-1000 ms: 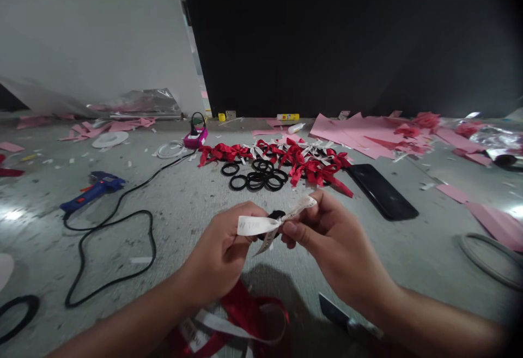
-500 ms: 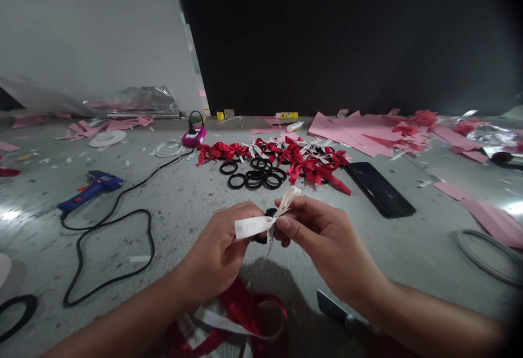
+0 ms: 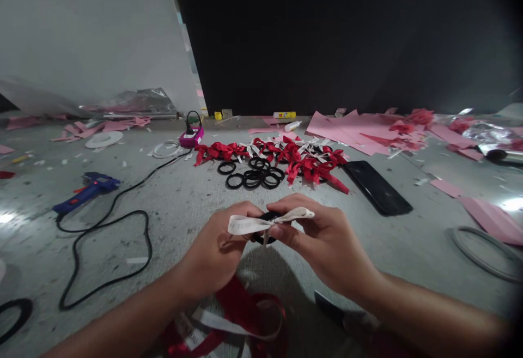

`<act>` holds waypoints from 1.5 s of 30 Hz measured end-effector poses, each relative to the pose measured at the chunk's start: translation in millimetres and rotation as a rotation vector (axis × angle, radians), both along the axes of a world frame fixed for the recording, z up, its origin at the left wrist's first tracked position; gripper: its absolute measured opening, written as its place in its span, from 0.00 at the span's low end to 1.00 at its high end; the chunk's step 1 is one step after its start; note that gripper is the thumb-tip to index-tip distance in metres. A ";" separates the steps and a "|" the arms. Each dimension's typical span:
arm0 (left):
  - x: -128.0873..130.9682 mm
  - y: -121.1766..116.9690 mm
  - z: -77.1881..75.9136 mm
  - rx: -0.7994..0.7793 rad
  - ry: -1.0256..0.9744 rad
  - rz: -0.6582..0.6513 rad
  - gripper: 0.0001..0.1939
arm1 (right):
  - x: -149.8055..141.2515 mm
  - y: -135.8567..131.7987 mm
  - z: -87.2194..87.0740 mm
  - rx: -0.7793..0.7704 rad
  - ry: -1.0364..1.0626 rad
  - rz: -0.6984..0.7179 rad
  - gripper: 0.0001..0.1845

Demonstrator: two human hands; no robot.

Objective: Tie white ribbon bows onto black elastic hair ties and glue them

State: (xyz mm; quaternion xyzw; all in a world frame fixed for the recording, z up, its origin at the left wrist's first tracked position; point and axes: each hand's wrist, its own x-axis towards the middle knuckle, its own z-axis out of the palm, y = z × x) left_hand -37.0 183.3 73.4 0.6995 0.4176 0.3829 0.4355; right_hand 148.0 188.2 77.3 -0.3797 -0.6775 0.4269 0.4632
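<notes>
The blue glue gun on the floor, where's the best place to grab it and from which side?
Probably the glue gun's thick blue body at mid-length, coming from above. It lies flat on the floor, and its black cord trails off from the right end, so a grip near the left end stays clear of it.

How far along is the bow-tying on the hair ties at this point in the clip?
Done: a row of red bows lies finished ahead. In hand: the left hand and right hand work a white ribbon around one black hair tie. Left: about eight bare black hair ties wait, and loose red ribbon lies below the wrists.
</notes>
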 end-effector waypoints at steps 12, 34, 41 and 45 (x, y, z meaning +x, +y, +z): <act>7.9 -4.3 -10.1 -0.053 -0.034 0.023 0.11 | -4.6 -1.0 -11.4 -0.248 0.224 0.028 0.07; 2.7 3.7 -14.4 0.014 0.186 0.179 0.12 | -10.6 3.1 -19.5 -0.461 0.280 0.010 0.16; 1.5 9.0 -15.5 -0.241 -0.032 0.243 0.16 | 26.0 56.8 -5.0 -0.218 0.260 -0.222 0.10; 0.0 10.5 -14.7 -0.282 -0.056 0.257 0.13 | 77.8 110.8 -1.4 -0.097 0.381 -0.534 0.12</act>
